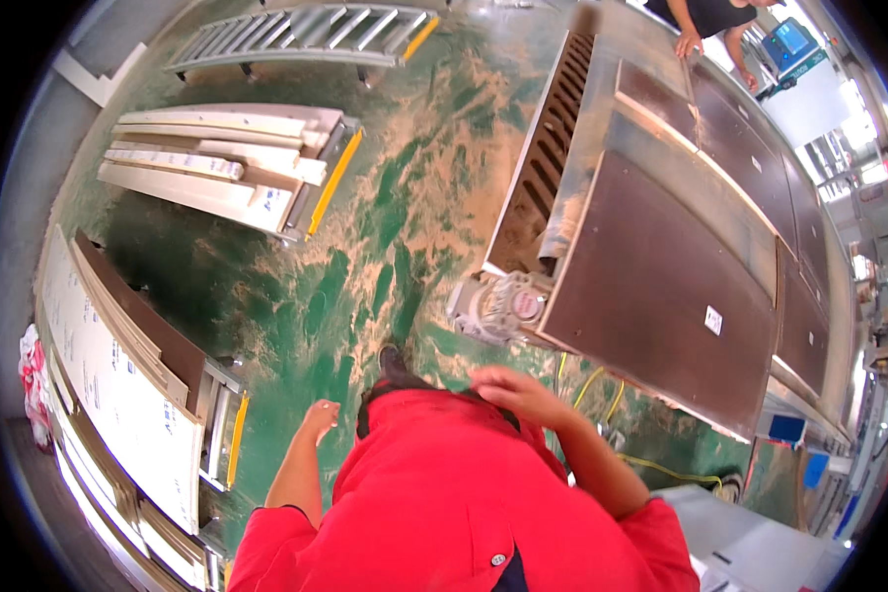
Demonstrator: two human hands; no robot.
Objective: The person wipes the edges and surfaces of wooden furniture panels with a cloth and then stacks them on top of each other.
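Note:
My left hand (321,417) hangs low at my left side over the green floor, with loosely bent fingers and nothing visible in it. In front of my waist, my right hand (508,389) is bent inward, smeared by motion, and its fingers do not show clearly. No object shows in it. Nearest to my right hand is a machine table with a pale grey motor housing (503,304) at its corner. A large dark brown panel (666,291) with a small white label lies on that table. More brown panels (750,158) lie beyond it.
At left stand a roller cart (229,444) stacked with boards, another cart with pale board strips (217,163), and a bare roller rack (306,37). Sawdust covers the green floor (365,266). Yellow cables (661,471) run below the table. Another person (705,20) leans over its far end.

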